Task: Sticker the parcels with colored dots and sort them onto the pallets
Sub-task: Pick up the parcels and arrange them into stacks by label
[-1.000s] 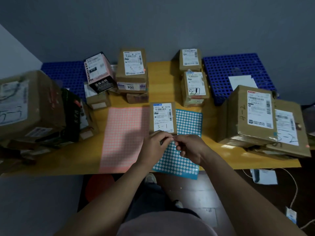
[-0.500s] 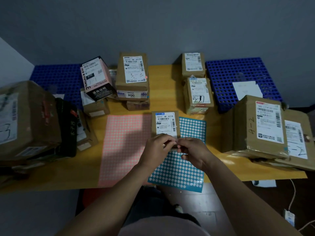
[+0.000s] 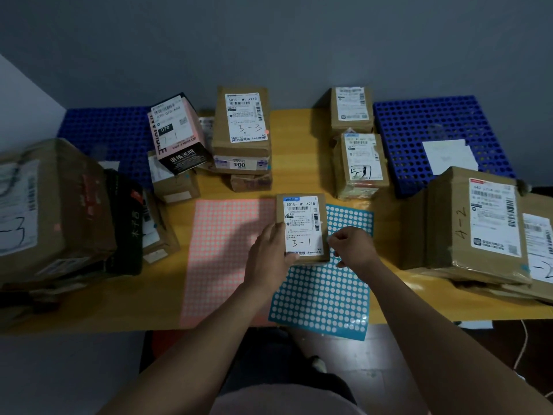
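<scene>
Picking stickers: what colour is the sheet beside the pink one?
Blue sheet, pale dots; head view.

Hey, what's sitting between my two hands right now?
In the head view, the brown parcel marked 3-1 lies between them. Your left hand grips its left edge; your right hand sits curled at its right edge, above the blue dot sheet.

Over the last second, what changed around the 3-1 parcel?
The hands, pinched together at the near edge of the 3-1 parcel, have parted: the left hand now grips its left edge, the right hand has shifted to its right side, fingers curled. The parcel still lies across the pink sheet and blue sheet.
</scene>
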